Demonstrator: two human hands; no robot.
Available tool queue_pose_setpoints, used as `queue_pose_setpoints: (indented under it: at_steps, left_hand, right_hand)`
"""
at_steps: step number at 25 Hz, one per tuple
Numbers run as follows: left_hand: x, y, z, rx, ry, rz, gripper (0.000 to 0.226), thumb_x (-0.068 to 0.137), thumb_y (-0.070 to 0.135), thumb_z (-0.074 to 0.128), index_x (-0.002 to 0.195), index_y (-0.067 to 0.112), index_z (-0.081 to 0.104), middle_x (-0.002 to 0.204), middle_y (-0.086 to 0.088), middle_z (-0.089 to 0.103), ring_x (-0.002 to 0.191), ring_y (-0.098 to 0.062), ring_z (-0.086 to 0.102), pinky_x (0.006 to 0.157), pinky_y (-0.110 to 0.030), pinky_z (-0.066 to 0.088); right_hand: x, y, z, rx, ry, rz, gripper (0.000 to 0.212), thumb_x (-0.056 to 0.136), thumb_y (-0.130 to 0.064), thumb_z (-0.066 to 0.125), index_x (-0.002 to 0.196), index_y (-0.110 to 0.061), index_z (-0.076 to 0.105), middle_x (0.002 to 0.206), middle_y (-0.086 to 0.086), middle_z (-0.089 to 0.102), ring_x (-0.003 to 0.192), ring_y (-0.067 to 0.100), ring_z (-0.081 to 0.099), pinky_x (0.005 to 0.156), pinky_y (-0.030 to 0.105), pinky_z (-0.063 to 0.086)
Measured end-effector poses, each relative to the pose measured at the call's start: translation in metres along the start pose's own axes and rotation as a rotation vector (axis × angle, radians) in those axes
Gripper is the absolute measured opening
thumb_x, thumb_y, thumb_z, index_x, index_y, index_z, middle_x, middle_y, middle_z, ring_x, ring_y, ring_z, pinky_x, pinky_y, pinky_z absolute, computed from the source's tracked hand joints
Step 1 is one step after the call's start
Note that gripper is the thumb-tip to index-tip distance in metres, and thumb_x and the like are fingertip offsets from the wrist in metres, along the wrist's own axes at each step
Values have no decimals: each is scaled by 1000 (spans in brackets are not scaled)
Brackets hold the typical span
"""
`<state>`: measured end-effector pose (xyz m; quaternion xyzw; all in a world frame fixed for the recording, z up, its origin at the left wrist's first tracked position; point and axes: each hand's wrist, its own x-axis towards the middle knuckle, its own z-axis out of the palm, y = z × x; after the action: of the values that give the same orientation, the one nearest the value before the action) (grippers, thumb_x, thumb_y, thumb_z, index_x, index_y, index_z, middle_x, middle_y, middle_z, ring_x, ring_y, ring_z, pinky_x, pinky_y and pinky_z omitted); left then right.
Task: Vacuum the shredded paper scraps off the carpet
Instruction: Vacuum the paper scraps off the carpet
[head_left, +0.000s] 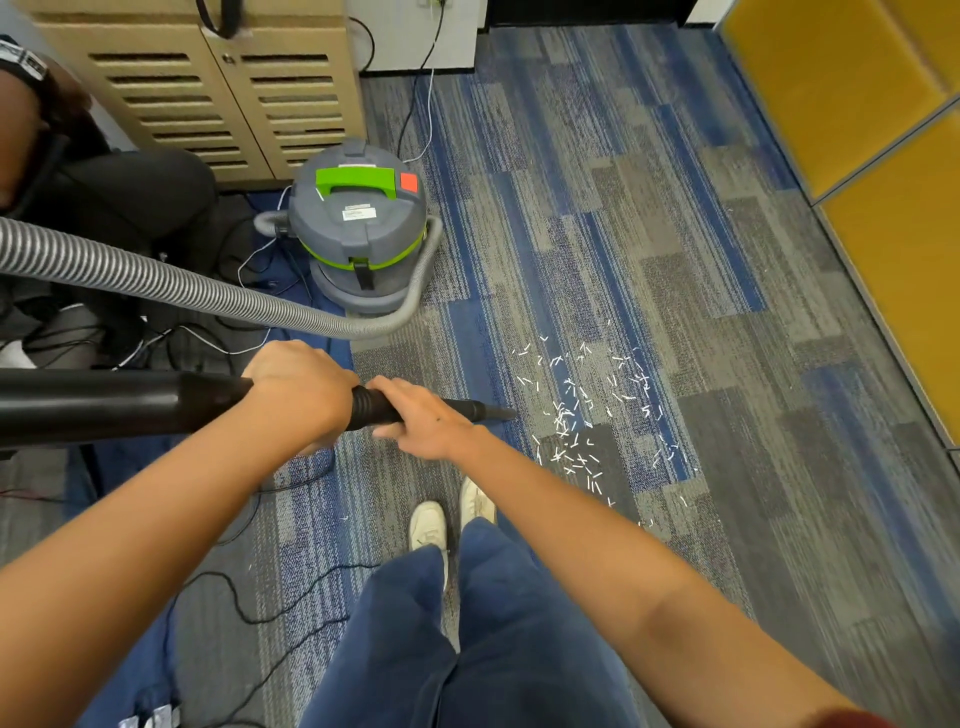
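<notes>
We grip the black plastic vacuum wand (109, 405), left hand (298, 389) behind right hand (423, 422), nozzle tip (497, 413) just beside white shredded paper scraps (582, 410) on the blue-grey striped carpet (675, 218).

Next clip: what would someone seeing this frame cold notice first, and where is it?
The left hand and right hand grip a black wand across the centre, its tip pointing right. Just beyond the tip, white paper scraps lie scattered on the blue-grey carpet. Behind the hands stands a grey and green canister vacuum, its ribbed hose curving off to the left.
</notes>
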<state>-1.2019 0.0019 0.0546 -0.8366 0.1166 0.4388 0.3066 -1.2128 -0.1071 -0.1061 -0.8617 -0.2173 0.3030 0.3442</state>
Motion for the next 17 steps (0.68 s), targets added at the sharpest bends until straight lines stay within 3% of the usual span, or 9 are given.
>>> queue_pose_setpoints:
  at_steps: [4, 12, 17]
  left_hand:
    - [1, 2, -5, -11, 12, -8, 64, 77, 14, 69, 135, 29, 44, 108, 1, 54, 110, -21, 57, 78, -32, 51]
    - [8, 11, -15, -88, 92, 12, 59, 88, 18, 57, 141, 25, 33, 124, -3, 52, 117, -25, 53, 90, -37, 52]
    - [22, 33, -27, -145, 81, 64, 61, 84, 14, 62, 139, 24, 37, 123, -2, 54, 115, -23, 54, 89, -36, 52]
  right_hand:
    - [0, 2, -6, -14, 3, -7, 49, 88, -9, 64, 130, -7, 41, 113, 16, 52, 104, 28, 51, 92, 44, 42]
    - [6, 22, -24, -60, 57, -19, 46, 85, -5, 66, 126, -8, 45, 112, 14, 52, 101, 31, 51, 93, 48, 40]
    - [-5, 50, -33, -83, 5, 47, 44, 85, -4, 66, 124, -8, 45, 111, 14, 52, 101, 31, 51, 93, 49, 40]
